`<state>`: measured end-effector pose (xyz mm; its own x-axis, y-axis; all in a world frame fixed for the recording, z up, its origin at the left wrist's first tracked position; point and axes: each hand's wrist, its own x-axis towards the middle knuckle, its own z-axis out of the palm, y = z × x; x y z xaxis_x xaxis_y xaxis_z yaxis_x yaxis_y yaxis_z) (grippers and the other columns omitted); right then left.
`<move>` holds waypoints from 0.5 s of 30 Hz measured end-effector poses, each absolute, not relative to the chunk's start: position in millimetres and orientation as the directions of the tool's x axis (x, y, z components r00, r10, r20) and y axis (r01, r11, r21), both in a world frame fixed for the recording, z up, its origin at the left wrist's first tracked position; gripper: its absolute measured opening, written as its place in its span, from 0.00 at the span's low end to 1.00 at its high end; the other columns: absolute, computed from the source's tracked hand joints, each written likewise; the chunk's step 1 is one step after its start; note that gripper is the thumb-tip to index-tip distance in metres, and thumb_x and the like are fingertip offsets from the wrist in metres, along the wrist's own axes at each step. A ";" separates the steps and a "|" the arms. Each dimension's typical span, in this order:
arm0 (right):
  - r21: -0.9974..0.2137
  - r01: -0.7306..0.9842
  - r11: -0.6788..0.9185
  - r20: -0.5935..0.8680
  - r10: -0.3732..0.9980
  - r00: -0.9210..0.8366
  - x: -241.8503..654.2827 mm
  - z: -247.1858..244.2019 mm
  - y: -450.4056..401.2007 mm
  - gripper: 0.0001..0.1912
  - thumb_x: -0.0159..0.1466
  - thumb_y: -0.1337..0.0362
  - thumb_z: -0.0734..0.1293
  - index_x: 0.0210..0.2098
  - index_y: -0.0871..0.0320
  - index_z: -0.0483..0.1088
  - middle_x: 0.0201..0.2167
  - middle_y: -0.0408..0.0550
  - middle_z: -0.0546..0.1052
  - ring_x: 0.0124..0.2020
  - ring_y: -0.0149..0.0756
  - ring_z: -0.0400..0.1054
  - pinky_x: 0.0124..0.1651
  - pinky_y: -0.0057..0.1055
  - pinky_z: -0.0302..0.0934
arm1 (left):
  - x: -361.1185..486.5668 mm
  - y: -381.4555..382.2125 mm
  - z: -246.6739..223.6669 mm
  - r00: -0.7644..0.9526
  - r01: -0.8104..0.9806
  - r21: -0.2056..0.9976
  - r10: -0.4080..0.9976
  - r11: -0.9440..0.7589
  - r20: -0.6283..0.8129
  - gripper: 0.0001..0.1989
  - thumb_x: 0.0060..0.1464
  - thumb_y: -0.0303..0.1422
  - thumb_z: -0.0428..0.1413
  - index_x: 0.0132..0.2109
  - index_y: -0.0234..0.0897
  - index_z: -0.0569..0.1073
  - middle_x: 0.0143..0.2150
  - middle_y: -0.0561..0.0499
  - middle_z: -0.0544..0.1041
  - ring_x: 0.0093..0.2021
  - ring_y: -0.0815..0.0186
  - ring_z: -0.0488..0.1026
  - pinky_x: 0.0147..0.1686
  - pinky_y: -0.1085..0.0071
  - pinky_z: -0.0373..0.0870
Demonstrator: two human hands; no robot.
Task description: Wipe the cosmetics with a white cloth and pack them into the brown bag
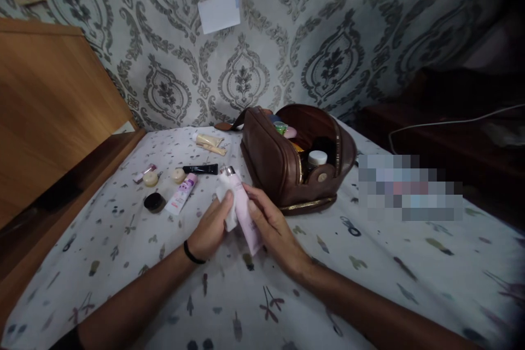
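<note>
My left hand (211,228), with a black band at the wrist, holds a folded white cloth (230,216) against the side of a pink tube (245,219). The tube has a silvery cap at its upper end and tilts up to the left. My right hand (273,224) grips the tube from the right, fingers closed around it. Just behind my hands, a brown bag (266,158) lies unzipped, with a white-lidded jar (317,158) and other items inside.
Left of my hands on the patterned sheet (135,262) lie a purple-and-white tube (182,194), a black tube (200,169), a black jar (154,202) and small cream jars (150,178). Beige tubes (209,140) lie farther back. A wooden panel (57,98) stands left.
</note>
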<state>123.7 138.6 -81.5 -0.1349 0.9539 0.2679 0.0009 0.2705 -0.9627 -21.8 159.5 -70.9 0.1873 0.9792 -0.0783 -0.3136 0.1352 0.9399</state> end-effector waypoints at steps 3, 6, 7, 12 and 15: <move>-0.973 -0.037 0.229 0.232 0.967 -0.109 124.6 -81.8 141.4 0.25 0.70 0.50 0.59 0.62 0.53 0.64 0.59 0.50 0.71 0.60 0.42 0.64 0.64 0.40 0.57 | -17.6 152.8 -73.7 0.280 -0.277 0.949 0.957 0.152 -0.072 0.26 0.52 0.50 0.63 0.50 0.36 0.77 0.45 0.46 0.81 0.46 0.59 0.76 0.46 0.69 0.70; -0.975 -0.037 0.219 0.222 0.964 -0.144 125.0 -83.4 143.2 0.25 0.69 0.48 0.59 0.61 0.52 0.65 0.59 0.49 0.71 0.61 0.42 0.63 0.65 0.40 0.55 | -15.1 153.4 -70.9 0.292 -0.375 0.900 0.950 0.221 -0.111 0.27 0.45 0.47 0.68 0.47 0.34 0.77 0.40 0.47 0.81 0.40 0.61 0.77 0.41 0.69 0.71; -0.975 -0.032 0.221 0.224 0.961 -0.163 124.9 -84.0 143.0 0.25 0.70 0.48 0.58 0.61 0.52 0.64 0.60 0.49 0.71 0.62 0.42 0.63 0.65 0.40 0.55 | -14.8 154.9 -68.7 0.279 -0.407 0.882 0.951 0.239 -0.129 0.26 0.43 0.45 0.70 0.46 0.33 0.77 0.38 0.48 0.81 0.39 0.61 0.77 0.40 0.70 0.71; -0.970 0.030 0.242 0.223 0.929 -0.294 119.9 -89.1 135.6 0.36 0.63 0.54 0.68 0.67 0.51 0.54 0.58 0.53 0.70 0.56 0.44 0.67 0.60 0.42 0.61 | -17.8 164.5 -55.8 0.162 -0.501 0.842 0.977 0.201 -0.137 0.23 0.40 0.43 0.71 0.41 0.33 0.77 0.32 0.50 0.80 0.33 0.64 0.76 0.35 0.71 0.72; -0.975 0.091 0.204 0.175 0.950 -0.259 114.8 -95.8 132.6 0.46 0.56 0.62 0.73 0.68 0.50 0.50 0.49 0.51 0.72 0.45 0.42 0.71 0.48 0.39 0.67 | -21.7 170.2 -52.6 0.059 -0.513 0.847 0.991 0.135 -0.121 0.22 0.41 0.44 0.70 0.39 0.33 0.76 0.30 0.51 0.79 0.31 0.65 0.76 0.33 0.72 0.72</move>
